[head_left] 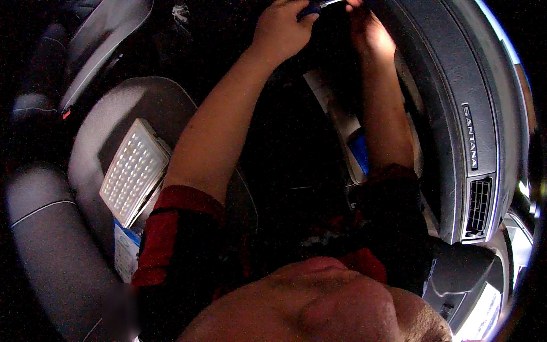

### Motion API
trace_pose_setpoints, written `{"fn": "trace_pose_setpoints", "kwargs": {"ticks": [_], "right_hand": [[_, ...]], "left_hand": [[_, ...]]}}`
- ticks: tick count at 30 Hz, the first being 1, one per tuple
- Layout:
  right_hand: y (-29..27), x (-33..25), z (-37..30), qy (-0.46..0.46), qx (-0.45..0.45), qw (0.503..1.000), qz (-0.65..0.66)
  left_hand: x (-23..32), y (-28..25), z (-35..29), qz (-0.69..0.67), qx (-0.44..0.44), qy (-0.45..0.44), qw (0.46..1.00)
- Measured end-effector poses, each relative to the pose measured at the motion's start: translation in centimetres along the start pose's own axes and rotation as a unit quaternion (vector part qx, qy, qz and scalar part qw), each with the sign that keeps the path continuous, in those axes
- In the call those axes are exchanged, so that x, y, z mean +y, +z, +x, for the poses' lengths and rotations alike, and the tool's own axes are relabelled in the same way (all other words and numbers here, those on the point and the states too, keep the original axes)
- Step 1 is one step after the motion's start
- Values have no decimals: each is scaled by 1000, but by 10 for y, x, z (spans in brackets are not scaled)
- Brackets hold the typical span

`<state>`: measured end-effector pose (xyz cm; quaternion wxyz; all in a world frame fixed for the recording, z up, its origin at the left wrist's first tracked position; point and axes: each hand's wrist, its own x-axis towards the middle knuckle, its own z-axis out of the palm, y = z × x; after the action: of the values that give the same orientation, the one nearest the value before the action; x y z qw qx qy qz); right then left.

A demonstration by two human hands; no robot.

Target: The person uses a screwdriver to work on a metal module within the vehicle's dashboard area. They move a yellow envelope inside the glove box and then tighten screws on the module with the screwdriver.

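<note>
My left hand (282, 28), at the upper edge of the head view, is closed around the dark blue handle of a screwdriver (310, 10). Its bright metal shaft points right, toward my right hand (373, 34). The fingertips of that hand are drawn together close to the shaft's end, and the upper edge cuts off part of them. What they pinch, if anything, cannot be made out. Strong light falls on the back of my right hand, while the space between my forearms is very dark.
The dashboard (444, 74) with an air vent (479, 206) curves along the right. On the grey car seat (131, 97) at left lies a lit LED panel lamp (135, 171), with a blue and white packet (126, 251) by it. Something blue (358, 150) shows beside my right forearm.
</note>
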<state>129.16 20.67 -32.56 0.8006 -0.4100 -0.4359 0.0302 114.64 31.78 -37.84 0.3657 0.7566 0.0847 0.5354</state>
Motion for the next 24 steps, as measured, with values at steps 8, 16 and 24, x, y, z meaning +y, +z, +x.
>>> {"fn": "trace_pose_setpoints", "kwargs": {"ticks": [8,16,24], "right_hand": [[7,-6,-3,26,-23,999,-32],[0,-6,-5,115,13,993,31],[-112,28,47,202,-51,976,65]], "left_hand": [[-7,4,-6,40,5,-6,999],[1,3,-11,14,41,-1,999],[6,12,-16,-34,50,-1,998]]}}
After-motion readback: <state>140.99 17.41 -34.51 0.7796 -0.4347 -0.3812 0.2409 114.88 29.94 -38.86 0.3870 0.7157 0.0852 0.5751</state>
